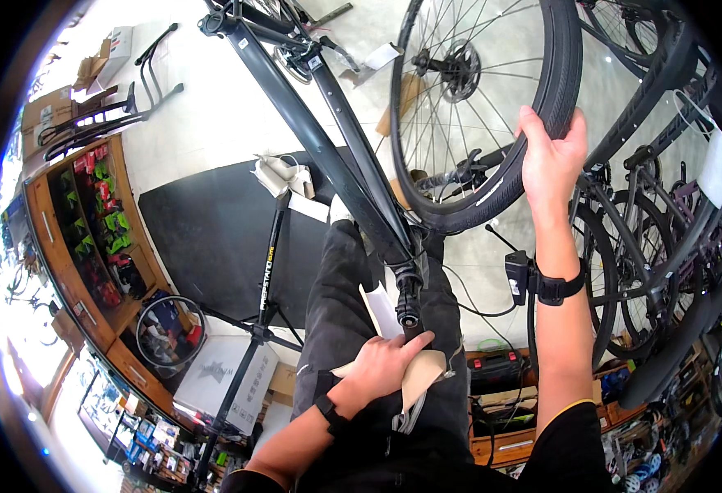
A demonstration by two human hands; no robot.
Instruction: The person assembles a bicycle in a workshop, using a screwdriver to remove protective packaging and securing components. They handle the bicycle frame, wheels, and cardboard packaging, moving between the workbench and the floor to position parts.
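Observation:
My right hand (551, 160) grips the black tyre of a spoked bicycle wheel (564, 74), thumb on one side and fingers round the other. The wheel has a disc rotor (461, 71) at its hub and stands beside a dark bicycle frame (295, 123). The frame's long tubes slant down toward my lap and meet at a dark jointed part (408, 300) between my legs. Just below that part, my left hand (381, 361) is closed round its dark end. Tan wrapping (424, 378) lies against these fingers, and what is under the palm is hidden.
A black repair stand (264, 304) rises at my left, near a white carton (225, 382) and a wooden cabinet (123, 320). Several bicycles crowd the right side. A dark mat (205, 230) lies on the floor, with crumpled packaging (283, 177) on it.

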